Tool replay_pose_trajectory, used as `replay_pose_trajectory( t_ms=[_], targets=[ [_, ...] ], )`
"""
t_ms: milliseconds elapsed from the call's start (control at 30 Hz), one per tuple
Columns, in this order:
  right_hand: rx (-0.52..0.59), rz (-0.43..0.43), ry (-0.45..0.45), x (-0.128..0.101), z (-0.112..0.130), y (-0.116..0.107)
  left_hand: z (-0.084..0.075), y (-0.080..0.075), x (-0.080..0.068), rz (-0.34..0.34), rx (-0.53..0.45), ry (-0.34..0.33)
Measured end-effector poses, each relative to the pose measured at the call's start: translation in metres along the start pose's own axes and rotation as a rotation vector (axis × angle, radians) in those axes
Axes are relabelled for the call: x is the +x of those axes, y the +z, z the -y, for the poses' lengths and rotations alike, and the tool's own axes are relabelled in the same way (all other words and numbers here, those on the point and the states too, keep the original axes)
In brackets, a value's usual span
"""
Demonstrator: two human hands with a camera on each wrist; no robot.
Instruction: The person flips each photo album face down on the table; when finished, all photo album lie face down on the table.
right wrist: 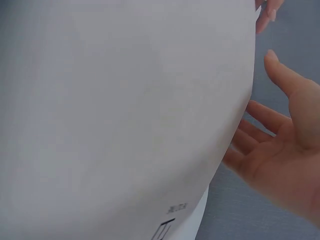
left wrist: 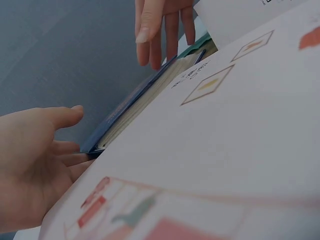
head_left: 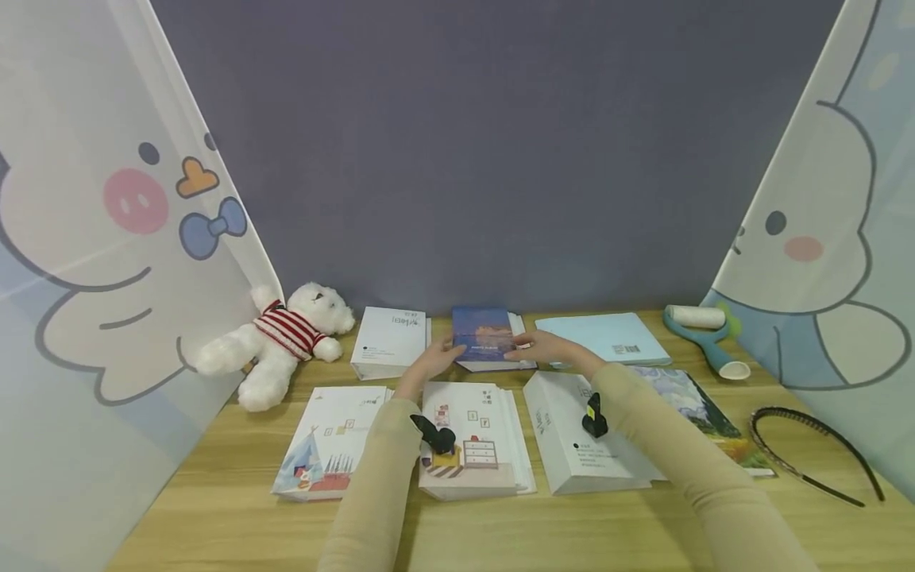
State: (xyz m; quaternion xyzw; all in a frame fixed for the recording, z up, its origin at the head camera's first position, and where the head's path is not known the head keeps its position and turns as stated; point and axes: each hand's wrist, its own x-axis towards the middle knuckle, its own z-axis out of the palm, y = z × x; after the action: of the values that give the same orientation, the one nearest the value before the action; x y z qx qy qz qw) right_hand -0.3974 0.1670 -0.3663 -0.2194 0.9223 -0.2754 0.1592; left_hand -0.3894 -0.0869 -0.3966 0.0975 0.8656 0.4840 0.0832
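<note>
A small dark-blue book (head_left: 480, 324) lies at the back middle of the wooden table, cover up. At its left edge is my left hand (head_left: 433, 364), thumb raised and fingers loosely extended by the book's corner. My right hand (head_left: 552, 350) is at the opposite edge with its fingers spread. In the left wrist view the left hand (left wrist: 37, 160) has its fingertips beside the blue book (left wrist: 132, 102), and the right hand (left wrist: 165, 27) hangs over the far end. A white book hides much of the right wrist view, beside the right hand (right wrist: 285, 135).
White books stand in front: one with a tent picture (head_left: 325, 445), one with a dresser (head_left: 472, 429), one plain (head_left: 579, 445). Behind are another white book (head_left: 389, 342) and a light-blue one (head_left: 600, 334). A plush bear (head_left: 286, 338), lint roller (head_left: 704, 330) and headband (head_left: 808, 417) flank them.
</note>
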Motion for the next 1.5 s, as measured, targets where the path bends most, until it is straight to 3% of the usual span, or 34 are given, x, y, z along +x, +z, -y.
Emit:
replay_pose_trajectory(
  t_ms=[233, 433, 633, 700, 767, 833, 900, 933, 1000, 1067, 1133, 1200, 1500],
  targets=[
    [0.001, 0.041, 0.08, 0.0, -0.004, 0.003, 0.002, 0.002, 0.0, 0.032, -0.021, -0.042],
    [-0.049, 0.046, 0.072, 0.001, -0.004, 0.003, -0.002, -0.001, 0.002, 0.021, -0.1, -0.068],
    [-0.009, 0.049, 0.073, -0.002, -0.002, 0.002, -0.01, -0.001, 0.0, 0.023, -0.156, -0.107],
    [0.0, 0.05, 0.07, -0.002, -0.001, 0.002, -0.004, -0.001, 0.003, 0.007, -0.159, -0.084],
    [0.013, 0.047, 0.068, -0.002, 0.0, 0.002, 0.028, 0.001, 0.031, 0.013, -0.2, 0.0],
    [0.015, 0.043, 0.062, -0.002, 0.001, 0.002, 0.04, 0.002, 0.043, 0.022, -0.237, 0.01],
    [0.015, 0.038, 0.064, -0.003, 0.002, 0.002, 0.038, 0.002, 0.045, 0.028, -0.277, -0.004],
    [0.015, 0.035, 0.064, -0.002, 0.002, 0.002, 0.033, 0.001, 0.042, 0.033, -0.293, -0.008],
    [0.003, 0.032, 0.064, -0.002, 0.004, 0.001, -0.002, -0.003, 0.011, 0.017, -0.296, -0.072],
    [-0.005, 0.031, 0.07, -0.002, 0.006, 0.001, -0.014, -0.005, -0.002, 0.01, -0.319, -0.061],
    [-0.013, 0.032, 0.072, -0.002, 0.009, 0.001, -0.015, -0.006, -0.005, 0.012, -0.336, -0.038],
    [-0.01, 0.036, 0.079, -0.003, 0.01, 0.001, -0.005, -0.004, 0.003, 0.006, -0.363, -0.033],
    [0.012, 0.032, 0.071, -0.005, 0.014, 0.003, 0.0, -0.003, 0.004, 0.023, -0.465, -0.013]
  ],
)
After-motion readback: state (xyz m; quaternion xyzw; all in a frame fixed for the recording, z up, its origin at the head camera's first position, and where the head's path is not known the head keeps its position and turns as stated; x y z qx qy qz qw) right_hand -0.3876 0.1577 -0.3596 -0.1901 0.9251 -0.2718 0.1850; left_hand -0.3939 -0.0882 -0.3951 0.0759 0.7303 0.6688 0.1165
